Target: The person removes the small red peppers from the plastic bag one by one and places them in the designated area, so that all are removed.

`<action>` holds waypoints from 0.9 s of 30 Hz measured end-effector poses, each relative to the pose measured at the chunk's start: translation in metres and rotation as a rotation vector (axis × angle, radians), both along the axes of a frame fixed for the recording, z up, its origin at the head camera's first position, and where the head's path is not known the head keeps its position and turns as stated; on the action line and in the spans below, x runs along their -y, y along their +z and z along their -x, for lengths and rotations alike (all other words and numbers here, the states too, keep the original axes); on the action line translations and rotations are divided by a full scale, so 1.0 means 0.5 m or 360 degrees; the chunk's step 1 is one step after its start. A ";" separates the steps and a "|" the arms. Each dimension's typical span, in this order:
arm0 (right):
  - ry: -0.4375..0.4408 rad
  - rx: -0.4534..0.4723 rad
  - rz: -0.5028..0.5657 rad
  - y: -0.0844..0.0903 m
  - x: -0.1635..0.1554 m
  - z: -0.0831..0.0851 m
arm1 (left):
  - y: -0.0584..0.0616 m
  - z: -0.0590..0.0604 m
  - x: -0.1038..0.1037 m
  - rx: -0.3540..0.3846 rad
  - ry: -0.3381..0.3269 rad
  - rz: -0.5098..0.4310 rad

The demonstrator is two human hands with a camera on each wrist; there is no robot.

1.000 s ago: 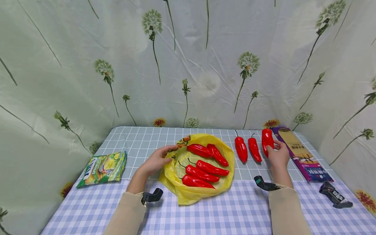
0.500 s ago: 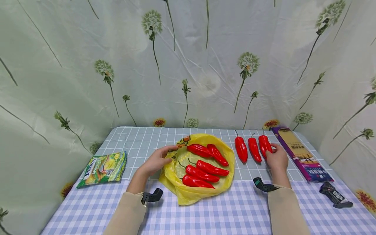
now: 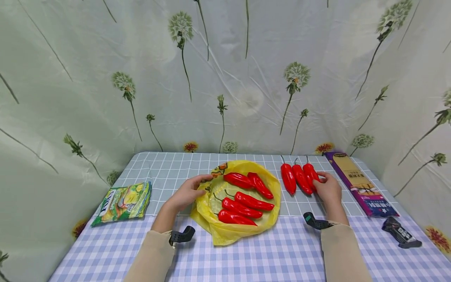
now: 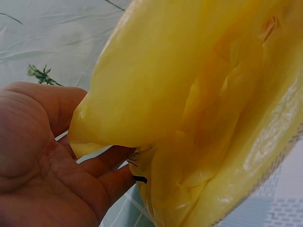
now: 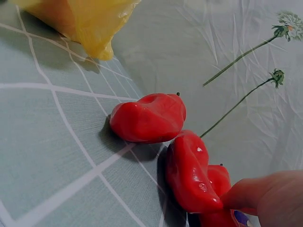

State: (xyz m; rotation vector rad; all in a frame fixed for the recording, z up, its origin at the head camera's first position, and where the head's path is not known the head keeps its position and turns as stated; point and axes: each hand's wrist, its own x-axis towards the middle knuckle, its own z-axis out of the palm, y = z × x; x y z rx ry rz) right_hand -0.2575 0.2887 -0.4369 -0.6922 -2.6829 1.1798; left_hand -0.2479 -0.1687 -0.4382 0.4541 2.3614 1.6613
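Three glossy red chili peppers lie side by side, stems away from me. My right hand (image 3: 329, 188) pinches the lower part of the right-hand pepper (image 3: 310, 172). In the right wrist view, that pepper shows partly behind the middle pepper (image 5: 187, 170), close against it; the left pepper (image 5: 149, 118) lies just beyond. My left hand (image 3: 186, 194) is at the left rim of a yellow plastic bag (image 3: 215, 231), spread wide with several red peppers (image 3: 243, 209) in it. In the left wrist view, its fairly straight fingers (image 4: 106, 163) touch the bag, fingertips hidden behind the plastic.
A green-yellow packet (image 3: 121, 203) lies at the left of the table. Along the right edge are a long purple-and-gold packet (image 3: 359, 182) and a small black wrapped item (image 3: 401, 233). A dandelion-print curtain (image 3: 246, 78) hangs behind the checked tabletop (image 3: 253, 262).
The right hand has brought its pepper down and left, against the middle pepper, which has shifted left towards the first one. The left hand has stayed at the bag's rim.
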 end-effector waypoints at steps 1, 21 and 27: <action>0.0006 -0.0002 0.0003 0.000 0.000 0.000 | 0.000 0.000 0.000 -0.0005 -0.0003 0.0001; -0.0039 -0.0059 0.0042 0.001 0.007 0.010 | 0.003 -0.003 -0.003 0.0054 0.0045 0.0003; -0.0052 -0.0267 0.0051 0.026 0.031 0.011 | 0.001 -0.001 -0.003 0.0047 0.0035 -0.0001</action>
